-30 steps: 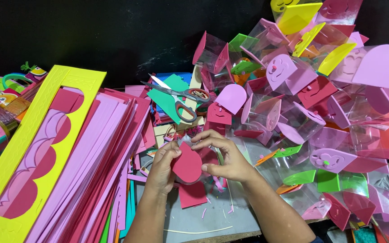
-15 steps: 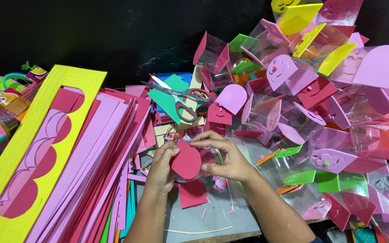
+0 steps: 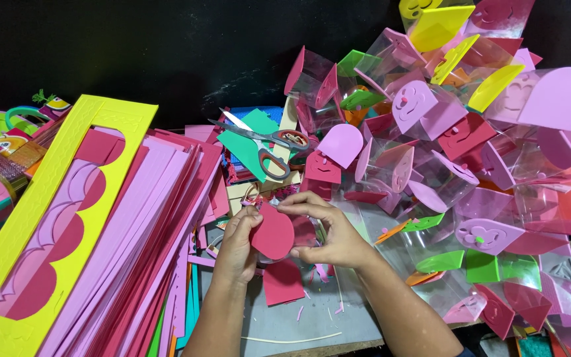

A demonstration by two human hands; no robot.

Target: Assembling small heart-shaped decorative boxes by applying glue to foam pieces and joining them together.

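Red foam arch piece (image 3: 273, 233) pinched between both hands, left hand (image 3: 238, 246) and right hand (image 3: 336, 233); scissors (image 3: 263, 143) just beyond, clear boxes (image 3: 460, 158) heaped right.

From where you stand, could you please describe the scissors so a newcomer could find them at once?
Start at the long yellow foam strip on the left, then look right. The scissors lie open on a green sheet, the only metal tool among the foam.

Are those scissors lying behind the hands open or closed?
Open. The scissors lie flat on a green foam sheet, their two blades spread apart in a narrow V toward the upper left, handles to the right. Neither hand touches them.
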